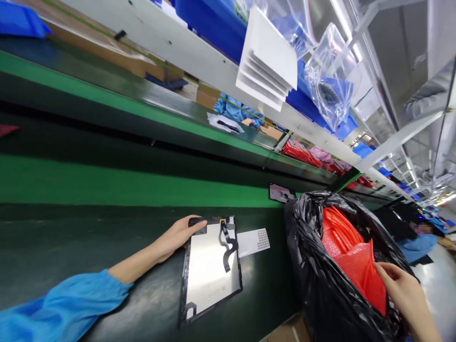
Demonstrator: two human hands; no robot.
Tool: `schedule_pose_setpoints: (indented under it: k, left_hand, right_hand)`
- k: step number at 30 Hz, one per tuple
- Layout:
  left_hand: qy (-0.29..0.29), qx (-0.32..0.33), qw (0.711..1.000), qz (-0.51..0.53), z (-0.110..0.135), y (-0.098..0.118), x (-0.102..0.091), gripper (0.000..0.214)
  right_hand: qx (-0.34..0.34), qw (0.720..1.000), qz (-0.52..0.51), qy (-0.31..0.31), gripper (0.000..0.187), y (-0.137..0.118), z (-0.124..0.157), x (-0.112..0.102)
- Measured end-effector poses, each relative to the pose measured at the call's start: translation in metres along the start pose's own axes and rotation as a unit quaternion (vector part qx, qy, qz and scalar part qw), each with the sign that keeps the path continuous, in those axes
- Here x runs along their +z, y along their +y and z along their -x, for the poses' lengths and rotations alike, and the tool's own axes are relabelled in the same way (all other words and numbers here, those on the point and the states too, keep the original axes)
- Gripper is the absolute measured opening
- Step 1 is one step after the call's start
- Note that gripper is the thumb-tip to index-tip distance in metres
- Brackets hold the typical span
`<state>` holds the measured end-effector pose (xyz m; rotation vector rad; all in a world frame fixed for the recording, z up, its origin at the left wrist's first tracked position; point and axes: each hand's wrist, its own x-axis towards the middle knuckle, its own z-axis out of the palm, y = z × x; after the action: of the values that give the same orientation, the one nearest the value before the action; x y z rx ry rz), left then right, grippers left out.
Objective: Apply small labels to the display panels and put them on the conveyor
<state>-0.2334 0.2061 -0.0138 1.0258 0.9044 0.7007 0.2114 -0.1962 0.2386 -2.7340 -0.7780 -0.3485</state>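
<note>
My left hand (176,239) reaches out in a blue sleeve and rests on the top left corner of a flat tablet screen panel (210,270) lying on the dark green bench; its fingers curl over the panel's black edge. A black ribbon cable (227,244) runs across the panel's silver back. My right hand (404,294) is at the lower right, fingers pressed on a red plastic bag (352,263) that fills a black rubbish bag (313,266).
A white label sheet (253,242) lies just right of the panel. A green conveyor belt (107,183) runs behind the bench, with a small dark screen (280,193) on it. Overhead shelves hold blue bins, a stack of white trays (267,61) and clear bags. Other workers in blue are farther off.
</note>
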Motion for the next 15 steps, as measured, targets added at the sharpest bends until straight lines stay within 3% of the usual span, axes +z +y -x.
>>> schedule_pose_setpoints:
  k: [3, 7, 12, 15]
  left_hand:
    - [0.006, 0.016, 1.0, -0.024, -0.002, -0.002, 0.0, 0.069]
    - [0.009, 0.022, 0.998, -0.052, -0.003, -0.009, -0.002, 0.074]
    - [0.03, 0.046, 0.994, -0.092, -0.007, -0.021, -0.002, 0.079]
    - [0.046, 0.055, 0.988, -0.133, -0.009, -0.022, -0.001, 0.081]
  right_hand:
    - [-0.049, 0.998, -0.01, 0.031, 0.071, -0.017, 0.0, 0.008]
    - [-0.097, 0.995, -0.023, -0.003, 0.1, -0.018, -0.014, 0.022]
    - [-0.099, 0.995, -0.029, 0.014, 0.087, -0.006, -0.035, 0.027]
    - [-0.116, 0.992, -0.035, 0.043, 0.082, -0.014, -0.03, 0.024]
